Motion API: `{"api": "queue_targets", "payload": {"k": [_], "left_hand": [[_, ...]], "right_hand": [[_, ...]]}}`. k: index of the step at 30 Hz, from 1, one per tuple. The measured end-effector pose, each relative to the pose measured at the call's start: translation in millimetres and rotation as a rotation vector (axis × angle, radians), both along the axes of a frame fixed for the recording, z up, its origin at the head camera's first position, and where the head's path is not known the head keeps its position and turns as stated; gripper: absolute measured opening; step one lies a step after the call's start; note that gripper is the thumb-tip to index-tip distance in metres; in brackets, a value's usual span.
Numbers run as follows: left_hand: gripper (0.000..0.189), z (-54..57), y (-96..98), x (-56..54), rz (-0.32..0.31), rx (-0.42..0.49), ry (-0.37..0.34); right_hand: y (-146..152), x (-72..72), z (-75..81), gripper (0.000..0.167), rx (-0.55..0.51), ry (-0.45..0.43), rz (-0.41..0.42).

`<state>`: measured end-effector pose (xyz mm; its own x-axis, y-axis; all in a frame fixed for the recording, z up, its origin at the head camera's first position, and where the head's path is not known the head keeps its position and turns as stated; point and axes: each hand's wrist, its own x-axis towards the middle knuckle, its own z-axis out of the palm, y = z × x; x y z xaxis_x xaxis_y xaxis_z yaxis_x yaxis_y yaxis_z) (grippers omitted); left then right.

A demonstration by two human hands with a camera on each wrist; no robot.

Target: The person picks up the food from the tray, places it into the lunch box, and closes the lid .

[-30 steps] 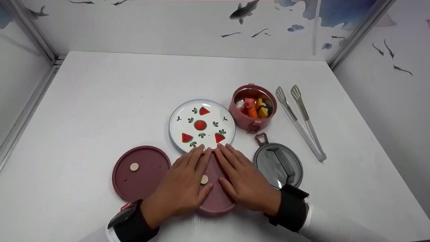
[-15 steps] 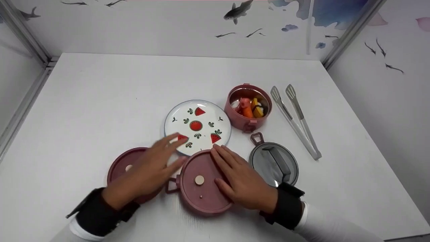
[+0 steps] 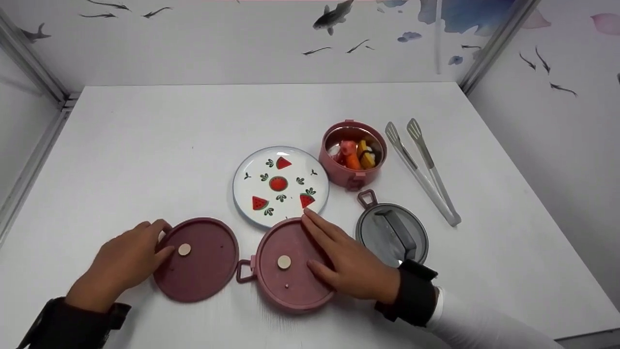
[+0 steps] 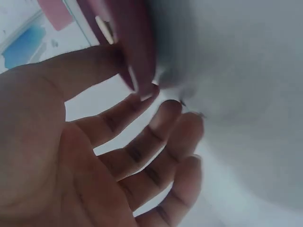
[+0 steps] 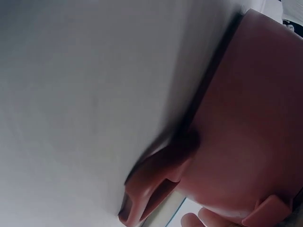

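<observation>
At the left of the head view my left hand (image 3: pixel 123 259) pinches the left edge of a flat, dark red round lid (image 3: pixel 206 266) with a pale knob. The left wrist view has my thumb on the knob side of that lid (image 4: pixel 135 42) and the index fingertip at its other face. My right hand (image 3: pixel 356 271) lies with fairly straight fingers over the right side of a pink lidded pot (image 3: pixel 271 291), whose own lid (image 3: pixel 290 242) has a pale knob. In the right wrist view, the pot's wall (image 5: pixel 241 127) and a loop handle (image 5: pixel 149 184) show close up.
Behind the pot is a white plate (image 3: pixel 278 167) with watermelon prints. A smaller pink pot (image 3: pixel 339 174) holds colourful food pieces. Metal tongs (image 3: pixel 426 179) lie at right, and a grey lid (image 3: pixel 373 232) with a bar handle sits near my right wrist. Walls enclose the table.
My left hand has left the pink pot's lid, swung left over the dark red lid and taken its edge. The right hand has stayed on the pot. The head view has shifted slightly.
</observation>
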<state>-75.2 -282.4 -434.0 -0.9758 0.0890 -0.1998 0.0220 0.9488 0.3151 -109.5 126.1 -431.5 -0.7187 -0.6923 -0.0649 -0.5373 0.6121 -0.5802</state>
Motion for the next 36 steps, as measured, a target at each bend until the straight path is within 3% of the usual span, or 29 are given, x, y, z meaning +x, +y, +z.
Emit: {"api": "queue_targets", "payload": {"k": [6,13,19,23,27,32,36], "left_hand": [[0.017,-1.3,-4.5,-2.5,0.029,0.024,-0.041],[0.023,12.3,-13.0,-9.7,0.025,0.047,-0.065],[0.028,38.2,-11.2,-27.1,0.039,0.017,0.067],[0.031,54.1,12.0,-51.4,0.054,0.032,0.166],[0.034,66.6,48.4,-83.2,0.062,0.115,0.222],[0.036,75.9,94.5,-124.7,0.046,0.239,0.207],[0.035,77.3,129.3,-153.5,0.023,0.291,0.170]], "right_hand": [[0.5,-0.2,1.6,0.076,0.002,-0.015,0.006],[3.0,-3.7,9.8,0.074,-0.022,-0.074,-0.014],[11.3,-24.2,31.9,0.062,-0.084,-0.026,-0.089],[15.0,-52.0,49.6,0.050,-0.121,0.006,-0.160],[16.1,-83.3,67.3,0.042,-0.169,0.026,-0.201],[12.4,-118.3,77.1,0.049,-0.141,0.009,-0.232],[9.3,-137.7,75.4,0.053,-0.176,-0.102,-0.284]]}}
